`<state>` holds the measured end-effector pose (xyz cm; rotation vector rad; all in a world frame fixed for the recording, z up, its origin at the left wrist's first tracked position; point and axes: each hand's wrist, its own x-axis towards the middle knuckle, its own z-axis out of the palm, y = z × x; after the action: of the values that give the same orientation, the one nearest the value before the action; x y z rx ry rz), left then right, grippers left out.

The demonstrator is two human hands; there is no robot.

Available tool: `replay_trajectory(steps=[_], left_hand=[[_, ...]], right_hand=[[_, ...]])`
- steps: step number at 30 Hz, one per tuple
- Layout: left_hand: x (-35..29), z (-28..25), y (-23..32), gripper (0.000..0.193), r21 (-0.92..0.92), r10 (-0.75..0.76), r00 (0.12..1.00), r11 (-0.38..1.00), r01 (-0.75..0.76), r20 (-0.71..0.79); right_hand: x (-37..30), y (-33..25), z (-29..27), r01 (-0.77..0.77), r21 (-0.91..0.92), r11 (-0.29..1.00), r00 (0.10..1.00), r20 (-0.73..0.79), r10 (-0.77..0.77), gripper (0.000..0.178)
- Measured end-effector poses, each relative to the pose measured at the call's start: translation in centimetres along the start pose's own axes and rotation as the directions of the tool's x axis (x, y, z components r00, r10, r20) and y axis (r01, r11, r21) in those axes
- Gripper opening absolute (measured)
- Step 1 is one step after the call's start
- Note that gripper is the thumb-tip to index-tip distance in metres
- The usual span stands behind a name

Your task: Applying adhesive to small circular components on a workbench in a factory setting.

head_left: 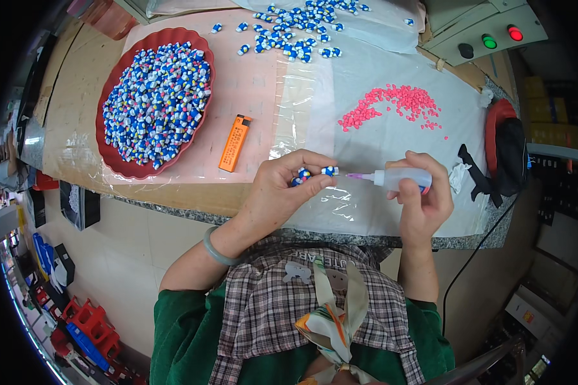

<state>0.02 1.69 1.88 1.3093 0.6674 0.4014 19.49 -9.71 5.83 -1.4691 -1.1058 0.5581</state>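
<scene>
My left hand (282, 186) is closed around a few small blue-and-white figurines, one of them a figurine (329, 171) pinched between thumb and forefinger. In my right hand (426, 196) is a small translucent squeeze bottle (398, 178), lying sideways in the grip. Its thin pink nozzle (358, 176) points left, just short of the pinched figurine. Beyond the bottle, many tiny pink pieces (404, 99) are spread over the white sheet (340, 147). More blue-and-white figurines (295, 29) lie loose at the far side of the table.
At left stands a red scalloped tray (101, 138) heaped with figurines. An orange lighter (236, 143) lies beside it. On the right are a black strap-like item (474, 176), crumpled tissue (458, 177) and a red container (498, 122). A control box (488, 38) with coloured buttons sits far right.
</scene>
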Motion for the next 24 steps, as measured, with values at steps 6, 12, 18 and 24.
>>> replay_trajectory(steps=[6,12,18,24], left_hand=[[-0.2,-0.3,-0.5,0.023,-0.049,0.033,0.999,0.998,-0.034,-0.036],[-0.2,-0.3,-0.5,0.023,0.015,0.024,1.000,1.000,-0.024,-0.020],[-0.2,-0.3,-0.5,0.022,0.031,0.035,0.999,0.999,-0.034,-0.014],[-0.4,-0.2,-0.1,0.021,0.054,0.049,0.999,0.997,-0.049,-0.007]], right_hand=[[1.9,2.4,-0.8,-0.301,0.409,0.861,0.953,0.088,0.291,0.030],[3.3,3.0,0.3,-0.420,0.155,0.894,0.902,0.182,0.392,0.028],[5.2,3.4,2.8,0.074,-0.458,0.886,0.979,0.202,0.023,0.022],[5.7,3.6,4.3,0.200,-0.591,0.781,0.968,0.241,-0.066,0.019]])
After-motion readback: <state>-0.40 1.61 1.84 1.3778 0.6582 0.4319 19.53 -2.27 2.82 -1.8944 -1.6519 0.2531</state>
